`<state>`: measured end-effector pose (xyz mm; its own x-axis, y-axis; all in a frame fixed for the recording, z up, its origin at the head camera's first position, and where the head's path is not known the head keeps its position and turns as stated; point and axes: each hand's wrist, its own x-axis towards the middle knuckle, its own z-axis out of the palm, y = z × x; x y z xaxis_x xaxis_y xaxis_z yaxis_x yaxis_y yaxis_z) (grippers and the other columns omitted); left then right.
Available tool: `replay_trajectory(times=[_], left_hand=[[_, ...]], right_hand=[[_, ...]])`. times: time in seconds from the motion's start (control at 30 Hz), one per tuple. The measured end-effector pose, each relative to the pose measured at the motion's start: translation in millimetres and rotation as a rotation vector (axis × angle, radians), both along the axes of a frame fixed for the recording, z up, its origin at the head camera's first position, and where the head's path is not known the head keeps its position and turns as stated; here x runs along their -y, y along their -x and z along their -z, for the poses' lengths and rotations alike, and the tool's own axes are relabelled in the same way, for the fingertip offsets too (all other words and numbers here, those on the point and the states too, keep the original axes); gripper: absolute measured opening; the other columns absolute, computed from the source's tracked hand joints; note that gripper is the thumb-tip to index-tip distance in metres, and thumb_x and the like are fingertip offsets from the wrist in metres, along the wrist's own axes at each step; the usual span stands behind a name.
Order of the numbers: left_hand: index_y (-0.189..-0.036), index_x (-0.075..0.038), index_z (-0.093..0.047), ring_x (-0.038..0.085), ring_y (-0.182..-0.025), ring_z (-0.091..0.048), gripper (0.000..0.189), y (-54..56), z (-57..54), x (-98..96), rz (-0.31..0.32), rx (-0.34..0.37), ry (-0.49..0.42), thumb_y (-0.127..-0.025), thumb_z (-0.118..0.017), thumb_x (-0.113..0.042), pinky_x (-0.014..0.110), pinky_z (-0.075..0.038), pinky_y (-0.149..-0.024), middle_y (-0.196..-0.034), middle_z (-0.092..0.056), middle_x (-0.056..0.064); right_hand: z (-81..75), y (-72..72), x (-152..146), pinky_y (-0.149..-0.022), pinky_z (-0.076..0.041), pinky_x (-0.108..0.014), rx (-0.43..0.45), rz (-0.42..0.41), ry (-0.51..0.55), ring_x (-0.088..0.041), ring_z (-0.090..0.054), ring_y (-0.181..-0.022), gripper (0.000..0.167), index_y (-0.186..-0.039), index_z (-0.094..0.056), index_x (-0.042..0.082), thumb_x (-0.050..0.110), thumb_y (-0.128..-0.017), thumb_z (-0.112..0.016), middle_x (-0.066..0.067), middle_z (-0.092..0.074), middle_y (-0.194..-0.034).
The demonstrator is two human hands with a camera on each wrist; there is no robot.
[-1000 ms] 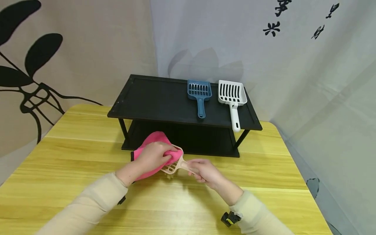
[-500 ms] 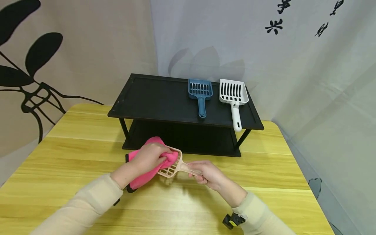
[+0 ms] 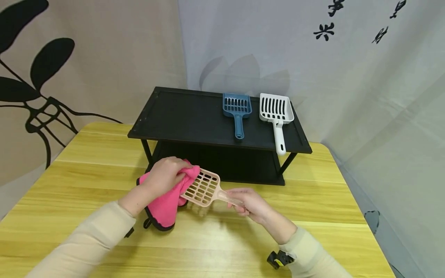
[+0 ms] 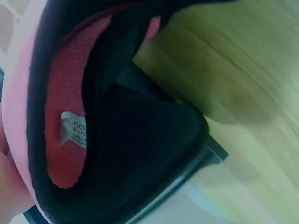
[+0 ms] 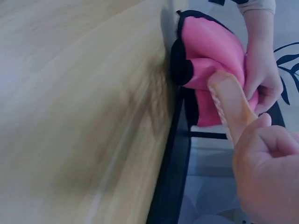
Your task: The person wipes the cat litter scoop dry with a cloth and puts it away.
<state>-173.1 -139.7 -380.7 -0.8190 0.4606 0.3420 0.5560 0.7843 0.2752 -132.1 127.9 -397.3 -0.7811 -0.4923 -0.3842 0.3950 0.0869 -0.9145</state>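
Note:
My right hand [image 3: 251, 204] grips the handle of a pale peach slotted litter scoop [image 3: 202, 188], held above the table with its head toward the left. In my left hand [image 3: 166, 174] is a bunched pink cloth [image 3: 166, 206] with black edging, pinched at the far left end of the scoop's head. The cloth overlaps that end and hangs down below the hand. Its dark border and a small white label [image 4: 74, 129] fill much of the left wrist view. From the right wrist, the scoop [image 5: 230, 100] is seen edge-on against the pink cloth [image 5: 212, 42].
Behind the hands stands a black two-tier rack [image 3: 187, 116] on the wooden table [image 3: 87, 170]. On its top shelf lie a blue litter scoop [image 3: 238, 112] and a white one [image 3: 277, 116], handles toward me. A pale curtain [image 3: 236, 38] hangs behind.
My left hand has drawn the cloth leftward across the scoop, and more of the slotted head now shows. My right hand has shifted slightly right, still gripping the handle.

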Motion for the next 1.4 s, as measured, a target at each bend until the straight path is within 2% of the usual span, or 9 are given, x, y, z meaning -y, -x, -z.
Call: replay_trajectory(times=[0.17, 0.3, 0.47, 0.6, 0.7, 0.93, 1.13, 1.23, 1.4], left_hand=[[-0.098, -0.006, -0.071, 0.025, -0.088, -0.064, 0.021, 2.1, -11.2, 4.0, -0.062, -0.011, -0.045, -0.077, -0.073, -0.003, 0.04, -0.053, -0.076, -0.094, -0.071, 0.009], [-0.096, -0.009, -0.072, 0.018, -0.082, -0.063, 0.02, -3.7, -15.6, -14.2, 0.029, 0.032, -0.034, -0.077, -0.073, -0.004, 0.036, -0.052, -0.072, -0.09, -0.071, 0.003], [-0.091, -0.012, -0.073, 0.016, -0.083, -0.065, 0.018, -11.4, -3.6, -32.0, 0.127, 0.007, 0.083, -0.074, -0.075, -0.006, 0.032, -0.053, -0.076, -0.087, -0.071, -0.001], [-0.089, -0.013, -0.073, 0.017, -0.082, -0.066, 0.018, -11.8, 4.5, -33.4, 0.131, -0.057, 0.133, -0.073, -0.076, -0.007, 0.032, -0.053, -0.079, -0.086, -0.071, 0.0], [-0.089, -0.012, -0.073, 0.018, -0.082, -0.066, 0.019, -10.5, 5.3, -30.0, 0.12, -0.059, 0.116, -0.072, -0.077, -0.006, 0.033, -0.053, -0.077, -0.086, -0.071, 0.0], [-0.093, -0.011, -0.073, 0.018, -0.082, -0.066, 0.022, -8.6, 2.0, -19.2, 0.068, 0.021, 0.073, -0.073, -0.072, 0.0, 0.034, -0.053, -0.071, -0.09, -0.072, 0.0], [-0.111, -0.006, -0.068, 0.022, -0.093, -0.063, 0.031, -2.7, -1.8, -14.7, 0.026, 0.208, -0.033, -0.079, -0.071, -0.006, 0.038, -0.052, -0.082, -0.102, -0.069, 0.007], [-0.11, -0.005, -0.068, 0.022, -0.096, -0.059, 0.03, -0.4, -1.5, -12.7, 0.036, 0.283, -0.076, -0.081, -0.071, -0.009, 0.036, -0.051, -0.081, -0.103, -0.066, 0.007], [-0.098, -0.007, -0.07, 0.021, -0.094, -0.058, 0.018, 2.0, -1.0, -12.2, 0.019, 0.255, -0.067, -0.081, -0.072, -0.012, 0.033, -0.051, -0.076, -0.1, -0.065, 0.005]], right_hand=[[5.0, 0.1, -0.5, -0.041, -0.023, -0.013, 0.031, 0.009, -0.018, 0.001, -0.031, -0.043, 0.042, -0.13, -0.042, -0.014, 0.012, -0.097, -0.041, 0.004, -0.056, -0.066], [5.9, -1.7, 5.9, -0.041, -0.024, -0.013, 0.036, -0.008, -0.042, 0.0, -0.031, -0.044, 0.041, -0.13, -0.044, -0.012, 0.013, -0.097, -0.042, 0.004, -0.056, -0.066], [2.2, -5.5, 13.1, -0.041, -0.023, -0.013, 0.015, -0.004, -0.039, 0.001, -0.031, -0.044, 0.04, -0.129, -0.045, -0.012, 0.012, -0.097, -0.043, 0.006, -0.056, -0.064], [-0.2, -7.6, 13.5, -0.04, -0.022, -0.012, 0.022, 0.019, -0.014, 0.002, -0.031, -0.042, 0.041, -0.128, -0.044, -0.015, 0.01, -0.096, -0.042, 0.006, -0.056, -0.062], [-2.1, -8.2, 12.2, -0.04, -0.022, -0.011, 0.02, 0.028, -0.009, 0.002, -0.031, -0.041, 0.041, -0.127, -0.043, -0.016, 0.009, -0.096, -0.042, 0.007, -0.056, -0.061], [-5.3, -7.7, 7.9, -0.04, -0.022, -0.012, 0.005, 0.002, -0.017, 0.002, -0.032, -0.041, 0.041, -0.127, -0.043, -0.016, 0.011, -0.096, -0.041, 0.008, -0.058, -0.061], [-8.1, -8.1, 3.7, -0.041, -0.022, -0.013, -0.023, -0.013, -0.019, 0.002, -0.032, -0.041, 0.041, -0.127, -0.044, -0.017, 0.01, -0.097, -0.041, 0.008, -0.058, -0.061], [-8.7, -8.1, 1.9, -0.041, -0.022, -0.013, -0.036, -0.015, -0.024, 0.002, -0.032, -0.04, 0.039, -0.125, -0.045, -0.017, 0.009, -0.096, -0.041, 0.008, -0.058, -0.061], [-9.9, -8.1, -0.5, -0.04, -0.022, -0.013, -0.05, -0.012, -0.029, 0.001, -0.031, -0.04, 0.039, -0.125, -0.047, -0.016, 0.009, -0.096, -0.042, 0.008, -0.058, -0.061]])
